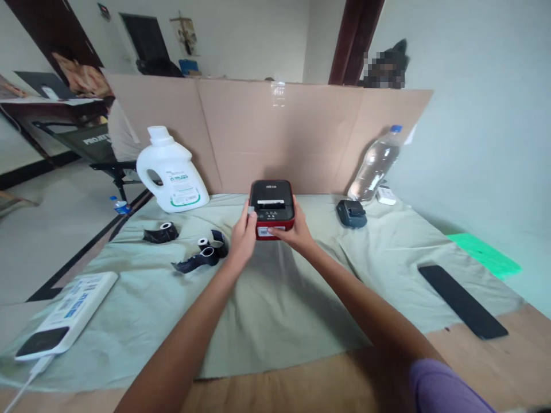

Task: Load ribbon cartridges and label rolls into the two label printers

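Printer (pixel 272 207): small black-and-red box, standing on the cloth (pixel 275 298) at mid-worktop, just in front of the cardboard screen (pixel 275 132); slot on top facing up.
Left hand (pixel 244 236): pressed to the printer's left side, thumb up along the edge, fingers wrapped toward the front; grip closed on the printer.
Right hand (pixel 296 232): against the right front corner, thumb on the top edge, fingers under the red front; grip likewise clamped on the printer.
Key relation: printer straight ahead of both hands, held between them, arms stretched far forward; long axis running away from the person toward the screen; both hands about equally near, one on each side.
Rolls (pixel 202 255): black tape or label rolls, partly unwound, lying just left of the left hand; one more (pixel 161 232) further left.
Jug (pixel 172 172): white, upright, back left against the screen.
Bottle (pixel 374 163): clear, leaning on the screen at back right.
Small black device (pixel 352 213): right of the printer, apart from it.
Black slab (pixel 462 301): flat, near the right edge of the cloth.
Power bank (pixel 64 318): white, flat, near left, cable trailing off.
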The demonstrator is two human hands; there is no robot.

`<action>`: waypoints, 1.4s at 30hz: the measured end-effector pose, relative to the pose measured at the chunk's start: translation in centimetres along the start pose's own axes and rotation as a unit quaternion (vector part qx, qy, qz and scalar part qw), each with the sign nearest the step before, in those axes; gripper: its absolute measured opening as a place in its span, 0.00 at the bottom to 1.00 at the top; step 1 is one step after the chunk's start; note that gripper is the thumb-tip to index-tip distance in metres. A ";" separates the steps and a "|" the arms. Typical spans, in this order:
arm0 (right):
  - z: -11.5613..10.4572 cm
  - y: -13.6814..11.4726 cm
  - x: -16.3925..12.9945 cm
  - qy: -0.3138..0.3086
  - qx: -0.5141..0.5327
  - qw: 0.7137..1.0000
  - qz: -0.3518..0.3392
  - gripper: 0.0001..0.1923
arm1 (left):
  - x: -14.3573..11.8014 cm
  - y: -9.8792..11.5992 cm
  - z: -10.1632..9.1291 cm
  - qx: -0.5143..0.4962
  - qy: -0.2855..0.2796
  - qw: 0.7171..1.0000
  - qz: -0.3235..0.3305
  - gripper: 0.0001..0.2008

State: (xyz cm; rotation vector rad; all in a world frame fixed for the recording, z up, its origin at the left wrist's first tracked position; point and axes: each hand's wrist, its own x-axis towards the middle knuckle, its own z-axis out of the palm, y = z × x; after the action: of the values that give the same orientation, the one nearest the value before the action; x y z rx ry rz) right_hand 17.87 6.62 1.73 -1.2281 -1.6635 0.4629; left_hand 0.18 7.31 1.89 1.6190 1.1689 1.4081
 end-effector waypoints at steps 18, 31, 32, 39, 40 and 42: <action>-1.6 4.5 -8.2 0.064 0.005 0.998 0.027 0.55 | -6.9 -2.0 4.5 0.029 -0.018 0.999 -0.014 0.28; -6.0 0.2 4.3 -0.279 -0.219 0.935 0.016 0.11 | -7.6 -2.9 4.4 -0.010 -0.022 0.999 0.022 0.28; -5.3 0.1 5.2 -0.328 -0.259 0.909 0.014 0.09 | -7.6 -3.0 4.4 -0.010 -0.022 0.999 0.021 0.28; -2.0 -0.6 7.1 -0.433 -0.336 0.835 0.052 0.03 | -7.5 -3.0 4.2 -0.011 -0.026 0.999 0.041 0.27; -2.2 -0.9 6.9 -0.433 -0.343 0.832 0.051 0.04 | -7.5 -3.0 4.2 -0.013 -0.026 0.999 0.044 0.27; -3.3 -2.0 6.4 -0.418 -0.358 0.834 0.041 0.05 | -7.5 -3.0 4.1 -0.016 -0.026 0.998 0.049 0.27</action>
State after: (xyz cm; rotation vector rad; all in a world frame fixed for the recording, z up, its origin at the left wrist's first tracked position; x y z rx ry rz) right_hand 19.64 10.69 7.75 -1.7889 -2.7029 0.4763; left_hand 3.58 1.66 -4.33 1.7001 1.0436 1.4313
